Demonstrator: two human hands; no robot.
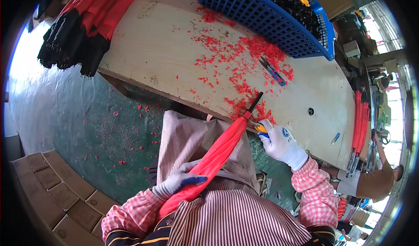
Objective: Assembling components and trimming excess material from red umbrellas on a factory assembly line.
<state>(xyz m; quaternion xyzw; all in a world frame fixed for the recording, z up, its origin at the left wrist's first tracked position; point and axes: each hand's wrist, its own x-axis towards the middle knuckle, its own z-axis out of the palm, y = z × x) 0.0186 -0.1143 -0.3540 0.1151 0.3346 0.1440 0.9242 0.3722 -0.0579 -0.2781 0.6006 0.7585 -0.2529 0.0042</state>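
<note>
A folded red umbrella (222, 147) lies slantwise across my lap, its black shaft end (256, 102) reaching over the table edge. My left hand (181, 181), in a white glove with blue on the fingers, is wrapped round the lower part of the red cloth. My right hand (281, 145), gloved the same way, grips yellow-handled snips (260, 128). The blades of the snips meet the red cloth just below the black shaft; whether they are closed I cannot tell. Red cloth scraps (238, 88) lie around the shaft end on the table.
On the pale table (152, 40) stands a blue basket (262, 14) of small black parts. Blue-handled snips (275, 73), a black ring (310, 111) and a bundle of red umbrellas (94, 19) lie there too. Cardboard boxes (61, 193) sit lower left. A person (375, 176) is at right.
</note>
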